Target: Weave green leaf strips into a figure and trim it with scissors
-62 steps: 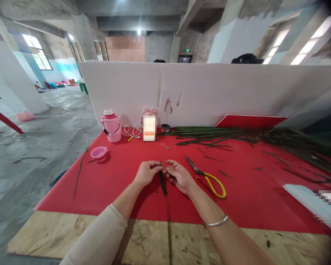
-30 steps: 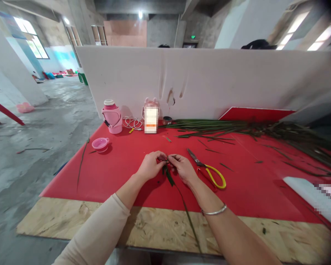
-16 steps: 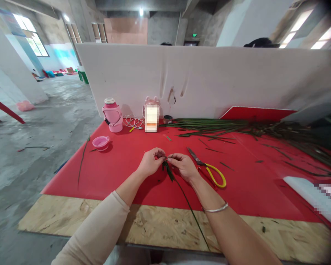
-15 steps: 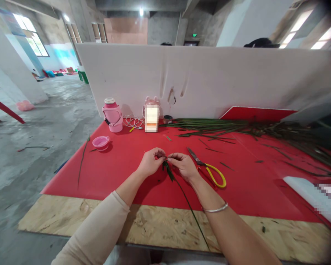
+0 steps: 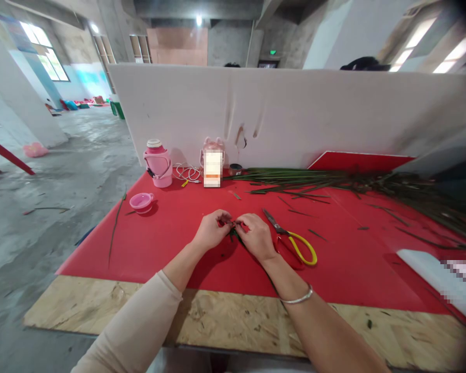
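Above the red sheet, my left hand (image 5: 213, 229) and my right hand (image 5: 257, 237) meet at their fingertips. Both pinch a small dark green woven leaf piece (image 5: 233, 232), mostly hidden by the fingers. From it a long green strip trails back under my right wrist. A pair of scissors (image 5: 288, 235) with yellow and red handles lies just right of my right hand, blades pointing away from me.
A pink jug (image 5: 160, 165), a pink cup (image 5: 142, 202), a white cable (image 5: 187, 173) and a phone (image 5: 212, 171) stand or lie at the back left. Long green leaves (image 5: 295, 176) spread along the back right. A white board (image 5: 178, 103) rises behind the table.
My right hand has shifted slightly left and turned over the leaf piece, covering more of it and its trailing strip. My left hand stays nearly in place.
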`<act>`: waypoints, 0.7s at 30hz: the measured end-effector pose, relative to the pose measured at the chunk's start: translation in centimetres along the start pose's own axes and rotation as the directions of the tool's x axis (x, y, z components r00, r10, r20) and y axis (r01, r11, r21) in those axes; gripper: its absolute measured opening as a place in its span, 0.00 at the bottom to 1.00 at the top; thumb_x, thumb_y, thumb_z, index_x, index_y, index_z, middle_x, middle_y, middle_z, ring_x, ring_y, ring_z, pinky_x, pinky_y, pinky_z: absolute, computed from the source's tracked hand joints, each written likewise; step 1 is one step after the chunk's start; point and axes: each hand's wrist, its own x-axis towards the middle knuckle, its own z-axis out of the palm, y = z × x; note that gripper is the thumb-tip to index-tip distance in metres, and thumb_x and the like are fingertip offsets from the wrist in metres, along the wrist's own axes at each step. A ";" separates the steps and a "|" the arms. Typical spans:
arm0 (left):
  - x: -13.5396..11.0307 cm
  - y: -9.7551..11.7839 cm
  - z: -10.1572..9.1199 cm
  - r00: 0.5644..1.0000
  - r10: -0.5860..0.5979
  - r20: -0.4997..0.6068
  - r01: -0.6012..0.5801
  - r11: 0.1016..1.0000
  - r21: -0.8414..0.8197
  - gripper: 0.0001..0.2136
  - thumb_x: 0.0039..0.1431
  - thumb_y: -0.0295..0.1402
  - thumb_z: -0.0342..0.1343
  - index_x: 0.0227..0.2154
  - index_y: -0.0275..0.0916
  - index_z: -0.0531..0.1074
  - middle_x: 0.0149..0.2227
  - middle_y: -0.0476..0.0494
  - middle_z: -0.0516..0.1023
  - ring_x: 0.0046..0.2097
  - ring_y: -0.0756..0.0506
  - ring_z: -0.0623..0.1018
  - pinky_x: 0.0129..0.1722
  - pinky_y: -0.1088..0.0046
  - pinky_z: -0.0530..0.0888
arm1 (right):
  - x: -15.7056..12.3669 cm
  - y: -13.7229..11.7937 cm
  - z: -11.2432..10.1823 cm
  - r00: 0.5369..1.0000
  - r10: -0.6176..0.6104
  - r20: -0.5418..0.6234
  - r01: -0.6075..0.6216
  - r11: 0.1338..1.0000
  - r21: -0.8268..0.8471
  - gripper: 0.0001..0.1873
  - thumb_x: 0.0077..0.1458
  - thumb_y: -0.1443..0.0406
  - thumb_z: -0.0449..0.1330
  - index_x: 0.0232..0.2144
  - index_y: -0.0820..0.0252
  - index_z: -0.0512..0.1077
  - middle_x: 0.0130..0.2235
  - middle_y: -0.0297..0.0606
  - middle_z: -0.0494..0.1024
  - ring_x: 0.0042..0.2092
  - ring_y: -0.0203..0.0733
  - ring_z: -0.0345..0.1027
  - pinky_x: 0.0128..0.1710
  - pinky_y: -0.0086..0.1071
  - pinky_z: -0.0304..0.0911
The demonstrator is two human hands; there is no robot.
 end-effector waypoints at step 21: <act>0.8 0.0 -0.9 0.997 -0.074 0.020 0.077 0.982 -0.174 0.10 0.51 0.38 0.54 0.26 0.35 0.73 0.24 0.48 0.73 0.29 0.50 0.70 0.33 0.74 0.68 | 0.0 -0.8 -0.6 0.986 -0.016 -0.164 0.029 0.996 0.080 0.06 0.55 0.64 0.56 0.29 0.56 0.73 0.35 0.40 0.78 0.39 0.42 0.70 0.42 0.35 0.64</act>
